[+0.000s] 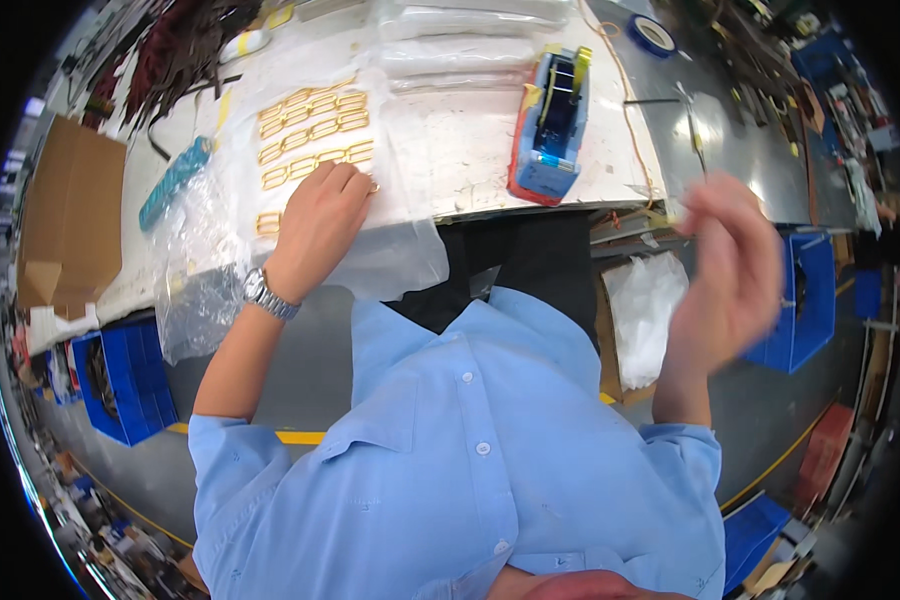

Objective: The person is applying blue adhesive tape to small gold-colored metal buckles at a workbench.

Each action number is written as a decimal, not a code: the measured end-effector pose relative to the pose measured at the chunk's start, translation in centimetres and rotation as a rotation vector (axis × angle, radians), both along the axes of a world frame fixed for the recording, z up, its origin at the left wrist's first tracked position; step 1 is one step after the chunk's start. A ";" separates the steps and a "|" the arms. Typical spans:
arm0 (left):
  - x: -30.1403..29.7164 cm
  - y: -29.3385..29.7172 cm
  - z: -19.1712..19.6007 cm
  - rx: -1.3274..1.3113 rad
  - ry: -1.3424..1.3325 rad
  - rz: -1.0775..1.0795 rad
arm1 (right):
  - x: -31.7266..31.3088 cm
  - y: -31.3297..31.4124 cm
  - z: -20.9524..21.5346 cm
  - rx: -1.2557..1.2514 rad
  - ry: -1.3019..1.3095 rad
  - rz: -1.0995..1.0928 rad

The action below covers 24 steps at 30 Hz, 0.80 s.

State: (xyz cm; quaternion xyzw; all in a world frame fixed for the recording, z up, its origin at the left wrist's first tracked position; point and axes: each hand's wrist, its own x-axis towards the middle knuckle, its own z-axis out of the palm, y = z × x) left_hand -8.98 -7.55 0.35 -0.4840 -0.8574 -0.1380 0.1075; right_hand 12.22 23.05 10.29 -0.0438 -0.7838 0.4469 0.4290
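Note:
Several rows of gold oval-ring buckles (315, 128) lie on a clear plastic sheet (410, 215) over the white table. My left hand (322, 215) rests on the lower rows, fingers bent and together. A bit of gold metal shows at its right side, by the fingertips; the rest of what lies under the hand is hidden. Left of that hand, at the row nearest me, sits a gold buckle (268, 223). My right hand (727, 270) is raised off the table's right side, fingers curled and smeared by motion. Whether it holds anything cannot be made out.
A blue tape dispenser (552, 130) stands right of the sheet. Clear plastic packs (460, 45) lie at the back. A teal bubble-wrap roll (175, 182) and a cardboard box (75, 215) are on the left. Blue tape (652, 35) rests on the metal surface. Blue bins (125, 380) flank the table.

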 end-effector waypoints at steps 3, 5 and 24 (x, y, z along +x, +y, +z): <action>-0.9 0.6 -0.2 -0.023 -0.001 -0.052 | -3.9 3.8 -4.2 -0.305 -0.498 0.190; -1.1 1.2 0.2 -0.071 -0.035 0.031 | -5.8 5.1 -6.1 -0.321 -0.625 0.207; -0.6 2.7 3.6 0.692 -1.065 0.174 | -9.1 4.1 -6.2 -0.634 -0.709 0.353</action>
